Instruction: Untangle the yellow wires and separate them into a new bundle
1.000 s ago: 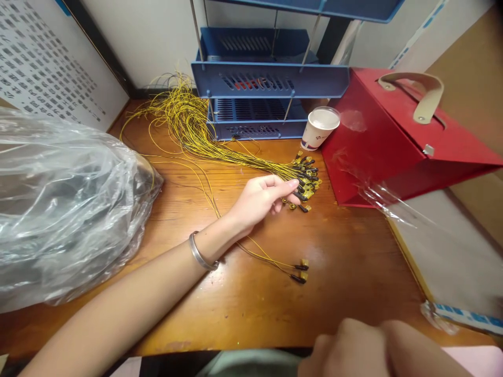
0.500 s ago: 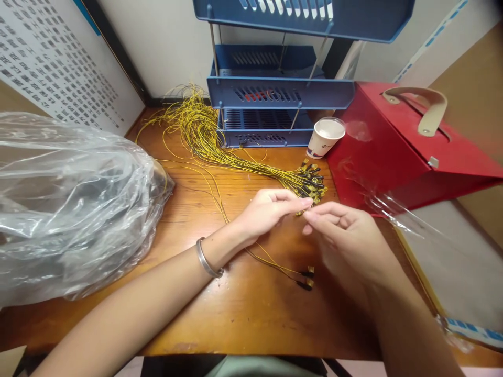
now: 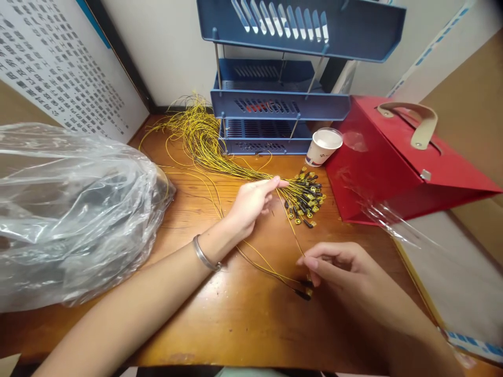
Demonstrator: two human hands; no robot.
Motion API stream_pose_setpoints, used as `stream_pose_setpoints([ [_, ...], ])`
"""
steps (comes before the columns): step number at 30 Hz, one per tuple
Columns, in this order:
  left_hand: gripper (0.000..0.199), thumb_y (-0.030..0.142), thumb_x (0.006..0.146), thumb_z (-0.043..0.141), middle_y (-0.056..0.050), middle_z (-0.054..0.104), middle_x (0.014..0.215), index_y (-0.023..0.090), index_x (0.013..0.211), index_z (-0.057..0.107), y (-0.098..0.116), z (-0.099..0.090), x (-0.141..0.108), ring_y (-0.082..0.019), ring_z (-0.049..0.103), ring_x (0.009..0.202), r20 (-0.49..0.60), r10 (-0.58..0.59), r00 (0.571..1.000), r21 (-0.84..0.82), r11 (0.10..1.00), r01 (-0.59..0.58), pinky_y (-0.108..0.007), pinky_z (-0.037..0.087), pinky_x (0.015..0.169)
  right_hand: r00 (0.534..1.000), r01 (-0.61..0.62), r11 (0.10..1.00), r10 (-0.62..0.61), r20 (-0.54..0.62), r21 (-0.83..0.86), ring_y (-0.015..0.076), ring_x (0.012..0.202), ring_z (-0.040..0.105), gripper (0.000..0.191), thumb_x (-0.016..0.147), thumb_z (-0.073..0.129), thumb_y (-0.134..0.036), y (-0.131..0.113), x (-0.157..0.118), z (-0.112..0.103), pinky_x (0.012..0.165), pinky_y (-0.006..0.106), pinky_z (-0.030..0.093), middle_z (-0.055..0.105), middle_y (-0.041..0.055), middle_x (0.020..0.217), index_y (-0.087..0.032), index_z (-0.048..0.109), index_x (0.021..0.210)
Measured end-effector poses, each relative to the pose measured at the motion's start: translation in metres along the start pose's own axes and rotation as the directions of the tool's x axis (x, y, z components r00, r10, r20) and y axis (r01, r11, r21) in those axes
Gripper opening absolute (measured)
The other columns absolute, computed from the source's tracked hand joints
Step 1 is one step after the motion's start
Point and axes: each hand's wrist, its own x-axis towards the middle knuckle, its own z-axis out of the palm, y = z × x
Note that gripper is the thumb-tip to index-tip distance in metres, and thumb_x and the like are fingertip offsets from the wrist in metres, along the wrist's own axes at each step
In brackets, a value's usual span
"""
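Observation:
A thick bundle of thin yellow wires [image 3: 220,157] runs across the wooden table and ends in a cluster of black sleeves with small yellowish tips [image 3: 306,195]. My left hand [image 3: 255,201], with a silver bracelet on its wrist, lies over the bundle just short of that cluster. Its thumb and forefinger close on the wires there, and the other fingers are curled. One single wire [image 3: 291,222] stretches from the bundle to my right hand [image 3: 334,269], pinched between thumb and fingertips; its end is hidden. Below those fingertips lie a few separate wires [image 3: 267,269] with black ends.
A clear plastic bag [image 3: 78,220] with dark contents fills the left side. Behind the wires stands a blue tiered tray rack [image 3: 281,99]. A paper cup [image 3: 324,147] and a red box with a handle [image 3: 377,162] stand at the right.
My right hand has moved down toward the table's front, drawing one wire away from the bundle. My left hand has shifted slightly up and left onto the wires; the two hands are now apart.

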Motion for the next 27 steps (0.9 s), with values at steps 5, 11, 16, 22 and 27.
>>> stream_pose_setpoints([
  [5, 0.023, 0.031, 0.098, 0.064, 0.008, 0.021, 0.058, 0.012, 0.094, 0.077, 0.023, -0.01, 0.026, -0.006, 0.017, 0.047, -0.084, 0.053, 0.995, -0.039, 0.998, -0.057, -0.024, 0.013, 0.049, 0.999, -0.007, 0.998, 0.011, 0.047, -0.067, 0.0166, 0.068, 0.058, 0.036, 0.095, 0.063, -0.051, -0.003, -0.021, 0.002, 0.064, 0.03, 0.041, 0.065, 0.0013, 0.069, -0.022, 0.069, 0.073],
  [11, 0.026, 0.024, 0.102, 0.051, 0.008, 0.02, 0.057, 0.015, 0.086, 0.07, 0.049, -0.035, 0.06, -0.007, 0.014, 0.044, -0.216, 0.093, 0.972, -0.06, 0.992, -0.109, -0.024, 0.012, 0.046, 0.975, -0.004, 0.987, 0.039, 0.22, -0.158, 0.0214, 0.073, 0.062, 0.027, 0.092, 0.065, -0.051, 0.018, -0.053, -0.008, 0.061, 0.032, 0.045, 0.069, 0.0048, 0.076, -0.027, 0.072, 0.082],
  [16, 0.026, 0.028, 0.099, 0.058, 0.007, 0.02, 0.056, 0.013, 0.085, 0.074, 0.048, -0.03, 0.046, -0.006, 0.015, 0.045, -0.115, 0.102, 0.988, -0.009, 0.995, -0.104, -0.024, 0.011, 0.047, 0.98, 0.052, 0.987, -0.02, 0.196, -0.155, 0.0211, 0.076, 0.062, 0.028, 0.094, 0.064, -0.051, 0.012, -0.047, -0.009, 0.067, 0.033, 0.045, 0.07, 0.0036, 0.074, -0.028, 0.072, 0.078],
  [22, 0.029, 0.034, 0.094, 0.063, 0.006, 0.028, 0.048, 0.015, 0.077, 0.078, 0.035, -0.003, -0.004, -0.008, 0.022, 0.045, 0.218, 0.108, 0.97, 0.272, 0.948, -0.167, -0.026, 0.014, 0.049, 0.997, 0.052, 0.999, -0.052, 0.048, 0.011, 0.017, 0.066, 0.054, 0.028, 0.098, 0.062, -0.044, 0.007, -0.029, -0.008, 0.064, 0.031, 0.041, 0.063, 0.0012, 0.071, -0.025, 0.069, 0.079],
  [27, 0.031, 0.038, 0.093, 0.062, -0.003, 0.068, 0.072, 0.016, 0.078, 0.079, 0.016, 0.005, -0.035, -0.015, 0.058, 0.068, 0.433, 0.103, 0.896, 0.331, 0.906, -0.264, -0.025, 0.041, 0.066, 0.968, 0.199, 0.963, -0.164, -0.189, 0.185, 0.0246, 0.096, 0.059, 0.034, 0.097, 0.064, -0.04, 0.01, -0.008, -0.003, 0.072, 0.031, 0.044, 0.062, 0.0074, 0.086, -0.022, 0.063, 0.069],
])
